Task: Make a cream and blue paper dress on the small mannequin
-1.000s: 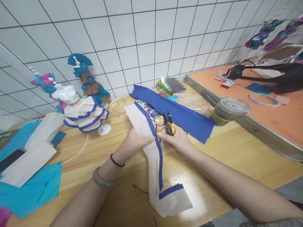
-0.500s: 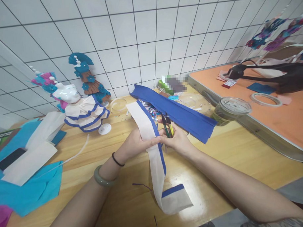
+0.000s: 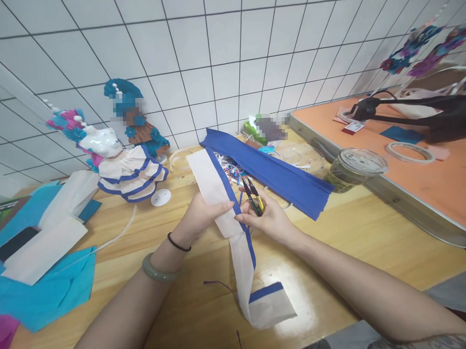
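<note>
My left hand (image 3: 202,216) is closed on a long white strip with a blue border (image 3: 208,178), thumb on top near the blue edge. The strip's lower part drops towards me and folds over on the table. My right hand (image 3: 273,218) holds thread snips (image 3: 252,195), blades pointing up and away, while its thumb touches the strip's blue edge. The snips' blades are apart from the strip. Behind them lies a wide blue strip (image 3: 271,173), beside a heap of small coloured scraps (image 3: 233,169).
Dressed figurines (image 3: 131,170) stand at the back left against the tiled wall. Cyan sheets (image 3: 64,282), white pieces and a phone (image 3: 16,244) lie at left. A lidded jar (image 3: 353,170) stands at right, by an orange board (image 3: 428,188) with a tape ring (image 3: 410,152).
My left hand and the strip's upper part have shifted slightly left, and its thumb has moved up. My right hand's fingers have parted a little from the left hand; the snips are tilted more.
</note>
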Available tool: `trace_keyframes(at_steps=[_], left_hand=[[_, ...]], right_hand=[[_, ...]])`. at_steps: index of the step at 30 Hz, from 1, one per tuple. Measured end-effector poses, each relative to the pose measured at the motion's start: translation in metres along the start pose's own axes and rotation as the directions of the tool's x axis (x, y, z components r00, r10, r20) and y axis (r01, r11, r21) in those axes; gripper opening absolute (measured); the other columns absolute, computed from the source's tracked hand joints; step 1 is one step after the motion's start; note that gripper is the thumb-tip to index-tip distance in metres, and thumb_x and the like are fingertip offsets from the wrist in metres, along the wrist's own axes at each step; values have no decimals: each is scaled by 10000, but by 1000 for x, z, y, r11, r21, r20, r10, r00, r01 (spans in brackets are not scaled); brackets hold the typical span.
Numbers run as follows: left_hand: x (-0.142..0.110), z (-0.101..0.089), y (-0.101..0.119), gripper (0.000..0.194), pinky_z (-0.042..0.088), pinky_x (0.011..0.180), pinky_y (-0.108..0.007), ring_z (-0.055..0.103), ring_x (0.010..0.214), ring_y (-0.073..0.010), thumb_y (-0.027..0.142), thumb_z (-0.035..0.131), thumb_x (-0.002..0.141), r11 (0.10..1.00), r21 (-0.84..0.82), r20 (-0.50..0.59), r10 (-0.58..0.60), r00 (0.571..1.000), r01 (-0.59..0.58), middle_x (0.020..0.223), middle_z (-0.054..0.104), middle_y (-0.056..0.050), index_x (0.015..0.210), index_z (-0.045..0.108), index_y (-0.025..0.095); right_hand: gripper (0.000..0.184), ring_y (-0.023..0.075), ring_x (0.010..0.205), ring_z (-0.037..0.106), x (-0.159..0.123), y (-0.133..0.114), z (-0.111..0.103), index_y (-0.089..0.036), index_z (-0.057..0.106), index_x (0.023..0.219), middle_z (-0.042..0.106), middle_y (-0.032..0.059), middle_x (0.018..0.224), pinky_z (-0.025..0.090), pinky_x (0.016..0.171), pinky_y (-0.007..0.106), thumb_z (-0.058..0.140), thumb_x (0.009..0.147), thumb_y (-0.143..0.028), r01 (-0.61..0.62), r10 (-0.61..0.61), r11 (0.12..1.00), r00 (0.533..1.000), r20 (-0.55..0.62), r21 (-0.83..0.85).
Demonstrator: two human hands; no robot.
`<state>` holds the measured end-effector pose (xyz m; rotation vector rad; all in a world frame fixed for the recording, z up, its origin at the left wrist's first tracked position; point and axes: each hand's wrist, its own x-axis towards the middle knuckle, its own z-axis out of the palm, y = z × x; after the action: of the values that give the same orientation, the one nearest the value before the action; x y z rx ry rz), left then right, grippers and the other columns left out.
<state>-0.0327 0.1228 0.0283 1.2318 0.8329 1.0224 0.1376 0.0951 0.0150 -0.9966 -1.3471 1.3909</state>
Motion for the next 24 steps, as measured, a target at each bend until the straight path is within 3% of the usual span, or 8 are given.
trace_keyframes(at_steps=[8,13,16,18,21,24], left_hand=[[1,-10,11,485,466,896,-406,591,1028,-270,265,725,664,984,165,-84,85,993,-71,1127,647,-82,1122,587,184],[5,-17,9,536,434,935,-404,549,1091,-272,269,740,642,983,152,-171,131,977,-105,1186,611,-88,1144,574,177],[6,-22,11,490,450,908,-411,571,1050,-275,252,753,622,991,108,-218,103,970,-81,1130,638,-92,1079,604,155],[5,-23,15,444,475,863,-409,603,984,-271,242,753,620,997,63,-166,44,985,-34,1075,661,-92,1035,625,149],[4,-20,17,352,498,807,-392,635,879,-250,236,747,626,999,-2,-53,-42,998,42,987,691,-84,952,651,143],[2,-15,16,323,503,791,-377,641,848,-235,234,744,632,997,-37,-35,-67,997,66,964,698,-78,929,654,143]], right_hand=[[530,169,790,628,7,6,-11,-205,490,1124,683,56,938,482,659,288,738,662,-272,-18,20,998,999,-50,57],[470,150,667,636,12,1,-15,-187,519,1101,668,93,1055,471,519,261,709,688,-310,-81,95,991,986,-134,104],[449,191,836,643,12,1,-14,-170,546,1060,687,87,1000,505,695,318,730,665,-276,-37,46,996,992,-120,76],[456,203,926,625,10,3,-12,-174,547,1058,680,85,1025,488,799,353,740,653,-257,-29,33,997,998,-62,75],[473,194,902,629,7,7,-8,-191,536,1090,667,73,1053,489,805,367,732,667,-269,-57,53,994,998,41,96],[425,169,760,637,5,9,-6,-186,569,1042,686,24,853,497,741,342,735,662,-281,-55,50,996,996,73,73]])
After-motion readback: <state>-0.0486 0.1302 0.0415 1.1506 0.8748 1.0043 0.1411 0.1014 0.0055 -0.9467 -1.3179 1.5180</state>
